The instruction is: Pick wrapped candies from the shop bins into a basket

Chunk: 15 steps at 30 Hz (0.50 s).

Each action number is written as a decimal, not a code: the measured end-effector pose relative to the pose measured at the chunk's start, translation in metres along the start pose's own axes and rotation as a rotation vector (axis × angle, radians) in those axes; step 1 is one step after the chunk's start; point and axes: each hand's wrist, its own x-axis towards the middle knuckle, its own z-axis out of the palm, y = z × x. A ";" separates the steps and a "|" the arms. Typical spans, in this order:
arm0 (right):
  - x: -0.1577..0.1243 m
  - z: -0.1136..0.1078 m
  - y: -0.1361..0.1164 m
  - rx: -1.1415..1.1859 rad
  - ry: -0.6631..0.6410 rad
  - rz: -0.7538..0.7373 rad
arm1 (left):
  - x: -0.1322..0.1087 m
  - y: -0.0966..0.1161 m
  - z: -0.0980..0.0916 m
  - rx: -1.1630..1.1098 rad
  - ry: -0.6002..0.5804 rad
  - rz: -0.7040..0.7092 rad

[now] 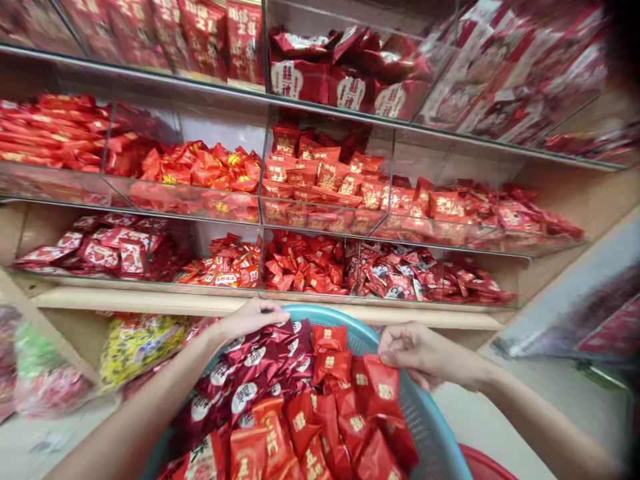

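Note:
A blue-green plastic basket (363, 328) full of wrapped sweets is right in front of me. Dark maroon packets (255, 357) with white emblems lie on its left, bright red packets (327, 368) with gold characters on its right and front. My left hand (253, 319) is at the far rim, its fingers bent over the edge beside the maroon packets. At the right rim, my right hand (413, 353) is closed, thumb and finger pinching the top corner of a red candy packet (383, 387). Its lower fingers are partly hidden.
Shelves (200, 303) with clear-fronted compartments of red sweets rise behind the basket. Below them at left sits a yellow bag (143, 347), with a green and pink bag (45, 370) farther left. A red tub rim (485, 463) shows under the basket at lower right.

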 end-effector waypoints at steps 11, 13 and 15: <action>0.023 -0.002 -0.003 -0.092 -0.080 -0.021 | 0.003 -0.005 0.000 -0.017 0.017 0.044; 0.030 -0.002 -0.008 -0.143 0.007 -0.094 | 0.003 -0.006 -0.001 -0.022 0.016 0.047; 0.039 -0.002 -0.015 -0.231 0.134 -0.177 | 0.004 -0.007 -0.001 -0.031 0.014 0.044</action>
